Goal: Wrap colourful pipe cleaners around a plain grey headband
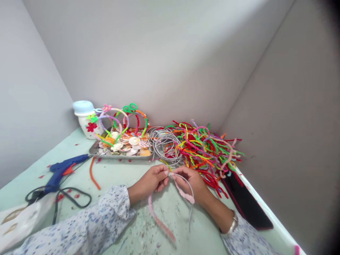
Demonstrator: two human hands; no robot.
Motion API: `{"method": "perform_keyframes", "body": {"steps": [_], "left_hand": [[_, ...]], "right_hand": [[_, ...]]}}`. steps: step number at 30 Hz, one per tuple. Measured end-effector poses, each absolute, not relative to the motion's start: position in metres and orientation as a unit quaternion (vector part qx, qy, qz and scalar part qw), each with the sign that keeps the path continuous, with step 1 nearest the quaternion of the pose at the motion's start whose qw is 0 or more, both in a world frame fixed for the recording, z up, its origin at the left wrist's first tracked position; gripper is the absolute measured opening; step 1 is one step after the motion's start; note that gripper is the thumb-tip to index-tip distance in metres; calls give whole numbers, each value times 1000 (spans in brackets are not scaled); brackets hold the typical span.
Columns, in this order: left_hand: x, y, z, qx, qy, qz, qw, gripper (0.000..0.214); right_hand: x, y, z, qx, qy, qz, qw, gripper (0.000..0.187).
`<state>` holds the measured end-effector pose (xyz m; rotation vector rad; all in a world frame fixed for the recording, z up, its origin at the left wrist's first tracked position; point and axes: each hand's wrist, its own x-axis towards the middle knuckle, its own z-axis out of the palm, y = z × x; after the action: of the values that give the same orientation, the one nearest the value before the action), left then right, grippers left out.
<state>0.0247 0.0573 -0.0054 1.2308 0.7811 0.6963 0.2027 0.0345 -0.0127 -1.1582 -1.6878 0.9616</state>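
My left hand [155,178] and my right hand [190,181] meet above the table, fingertips pinched close together. Between them they work a light pink pipe cleaner [159,221], one length of which hangs down below my left fingers. Another pink stretch dangles under my right hand, its end looking wider and bent. A thin grey wire [191,189] arcs out from the right fingertips and drops toward the tabletop. Exactly how wire and pipe cleaner join is hidden by the fingertips.
Behind the hands are a metal tray [122,157] of shells with decorated headbands, coiled grey wire [167,148] and a heap of colourful pipe cleaners [204,148]. A blue glue gun [60,171] with black cord lies left, near a white jar [86,120]. A black flat object [247,202] lies right.
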Motion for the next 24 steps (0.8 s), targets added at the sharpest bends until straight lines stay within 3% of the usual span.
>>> {"method": "perform_keyframes", "body": {"steps": [7, 24], "left_hand": [[25, 57, -1, 546, 362, 303, 692, 23], [24, 56, -1, 556, 357, 296, 690, 19]], "right_hand": [[202, 35, -13, -459, -675, 388, 427, 12], [204, 31, -13, -477, -745, 233, 404, 10]]}}
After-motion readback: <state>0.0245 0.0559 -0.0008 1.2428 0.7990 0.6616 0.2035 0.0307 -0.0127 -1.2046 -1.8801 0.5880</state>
